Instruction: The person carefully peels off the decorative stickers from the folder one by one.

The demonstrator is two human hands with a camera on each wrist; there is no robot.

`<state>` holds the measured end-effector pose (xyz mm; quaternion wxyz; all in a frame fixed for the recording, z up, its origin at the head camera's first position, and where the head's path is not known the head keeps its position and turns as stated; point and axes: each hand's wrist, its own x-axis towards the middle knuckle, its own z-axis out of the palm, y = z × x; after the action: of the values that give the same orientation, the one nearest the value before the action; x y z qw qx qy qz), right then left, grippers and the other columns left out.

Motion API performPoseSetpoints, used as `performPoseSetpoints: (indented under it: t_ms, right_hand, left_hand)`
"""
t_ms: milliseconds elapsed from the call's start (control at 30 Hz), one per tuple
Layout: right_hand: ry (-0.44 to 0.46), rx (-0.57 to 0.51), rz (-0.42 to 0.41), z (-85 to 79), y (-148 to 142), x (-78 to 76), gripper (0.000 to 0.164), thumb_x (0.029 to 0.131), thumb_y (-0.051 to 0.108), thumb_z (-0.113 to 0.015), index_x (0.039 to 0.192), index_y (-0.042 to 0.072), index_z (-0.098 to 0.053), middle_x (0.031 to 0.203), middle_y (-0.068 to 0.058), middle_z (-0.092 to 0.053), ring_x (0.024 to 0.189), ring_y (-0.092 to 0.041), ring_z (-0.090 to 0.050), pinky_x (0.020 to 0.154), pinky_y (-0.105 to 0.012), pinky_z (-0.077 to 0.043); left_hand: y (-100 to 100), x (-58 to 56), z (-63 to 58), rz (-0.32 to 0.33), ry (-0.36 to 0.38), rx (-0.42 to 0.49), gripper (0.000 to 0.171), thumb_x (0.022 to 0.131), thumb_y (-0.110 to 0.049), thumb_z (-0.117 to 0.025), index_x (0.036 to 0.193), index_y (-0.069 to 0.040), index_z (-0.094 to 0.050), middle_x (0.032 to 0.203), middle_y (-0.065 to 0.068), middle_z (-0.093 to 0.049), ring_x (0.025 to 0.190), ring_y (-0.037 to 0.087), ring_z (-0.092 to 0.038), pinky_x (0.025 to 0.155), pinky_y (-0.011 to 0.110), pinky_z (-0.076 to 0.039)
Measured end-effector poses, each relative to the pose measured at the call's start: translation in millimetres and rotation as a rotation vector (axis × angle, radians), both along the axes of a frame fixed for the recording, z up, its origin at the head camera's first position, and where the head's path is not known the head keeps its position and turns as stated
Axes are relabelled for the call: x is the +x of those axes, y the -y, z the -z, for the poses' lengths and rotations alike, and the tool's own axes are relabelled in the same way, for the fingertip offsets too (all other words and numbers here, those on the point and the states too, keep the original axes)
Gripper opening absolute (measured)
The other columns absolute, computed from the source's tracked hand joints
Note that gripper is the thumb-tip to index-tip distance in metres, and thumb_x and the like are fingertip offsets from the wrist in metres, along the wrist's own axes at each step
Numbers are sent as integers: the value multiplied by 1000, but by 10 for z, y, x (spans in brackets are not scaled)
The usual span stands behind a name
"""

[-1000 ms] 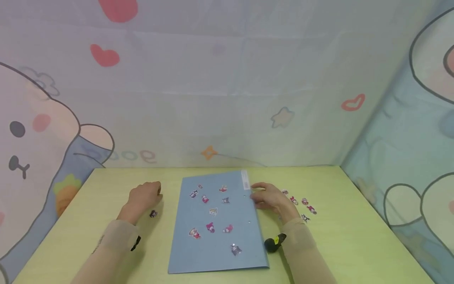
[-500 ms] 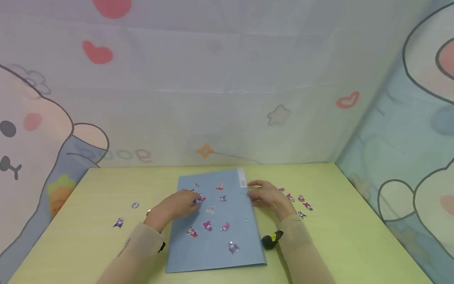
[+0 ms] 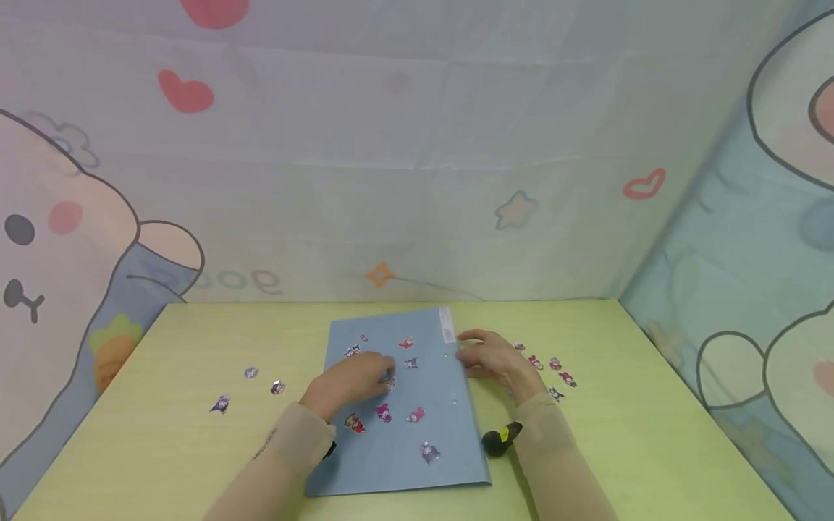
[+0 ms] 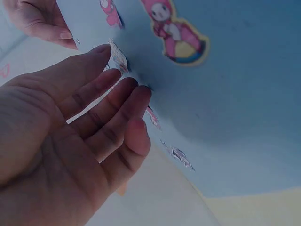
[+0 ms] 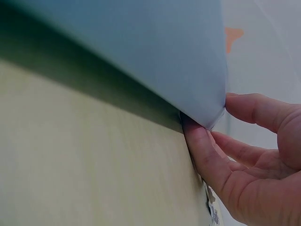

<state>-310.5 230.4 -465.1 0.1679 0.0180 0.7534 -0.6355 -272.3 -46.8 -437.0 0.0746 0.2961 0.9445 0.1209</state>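
A blue folder (image 3: pixel 397 467) with a white barcode label lies on the table, with several small cartoon stickers on it. My left hand (image 3: pixel 355 380) reaches over its left half, fingers loosely bent. In the left wrist view, thumb and fingertips are beside a pale sticker (image 4: pixel 119 56) on the folder; whether they touch it I cannot tell. A pink-hooded character sticker (image 4: pixel 174 30) is nearby. My right hand (image 3: pixel 498 363) holds the folder's right edge near the label. In the right wrist view, its thumb and fingers pinch the raised folder edge (image 5: pixel 207 103).
Left of the folder on the yellow table (image 3: pixel 150 463) lie a purple sticker (image 3: pixel 221 404), a round sticker (image 3: pixel 251 372) and a dark-haired sticker (image 3: pixel 278 387). Several stickers lie right of the right hand, among them a pink one (image 3: pixel 567 379). A printed cloth (image 3: pixel 417 145) hangs behind.
My left hand has moved right from the table's left side onto the folder. The stickers on the left, mostly covered earlier, now show. My right hand stays at the folder's edge.
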Motion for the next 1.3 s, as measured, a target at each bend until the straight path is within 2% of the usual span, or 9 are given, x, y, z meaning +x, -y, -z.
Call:
performPoseSetpoints:
  t_ms: [367, 600, 767, 967, 1100, 1300]
  right_hand:
    - [6, 7, 1, 33, 6, -1, 51, 94, 2, -61, 140, -1, -42, 114, -23, -57, 93, -24, -61, 76, -34, -54]
    - [10, 13, 10, 33, 9, 4, 51, 93, 4, -62, 141, 0, -43, 116, -22, -57, 95, -25, -61, 77, -33, -55]
    - [4, 17, 14, 32, 19, 7, 51, 93, 4, -62, 140, 0, -43, 116, -22, -58, 95, -25, -61, 78, -34, -55]
    - [-5, 21, 11, 33, 34, 9, 52, 93, 3, -62, 140, -1, -43, 115, -22, -58, 94, -25, -61, 77, -35, -55]
    - [-3, 26, 22, 53, 33, -2, 52, 92, 3, -63, 140, 0, -44, 114, -22, -59, 93, -24, -62, 76, -33, -55]
    - [1, 35, 23, 52, 30, -1, 51, 92, 4, -63, 140, 0, -44, 115, -22, -58, 93, -25, -62, 76, -33, -55]
  left_hand:
    - [-56, 14, 21, -27, 41, 10, 15, 90, -12, -72, 98, -8, -59, 82, -2, -54, 76, 16, -50, 74, 33, -47]
    - [-56, 18, 41, 2, 22, 38, 14, 90, -8, -70, 93, -11, -57, 83, -2, -52, 77, 16, -48, 74, 34, -46]
    - [-55, 2, 91, -5, 13, 50, 15, 90, -7, -70, 99, -11, -58, 86, -2, -56, 78, 15, -50, 77, 33, -48]
    - [-67, -17, 143, -35, -3, 77, 19, 92, -9, -67, 110, -9, -62, 100, 4, -66, 86, 16, -58, 82, 36, -50]
    - [-78, -12, 146, -42, -29, 88, 13, 92, -9, -67, 104, -8, -64, 96, 4, -66, 83, 16, -60, 79, 36, -51]
    - [-35, 13, 93, -38, -9, 148, 3, 94, -8, -64, 96, -10, -64, 86, -1, -62, 74, 14, -53, 71, 32, -49]
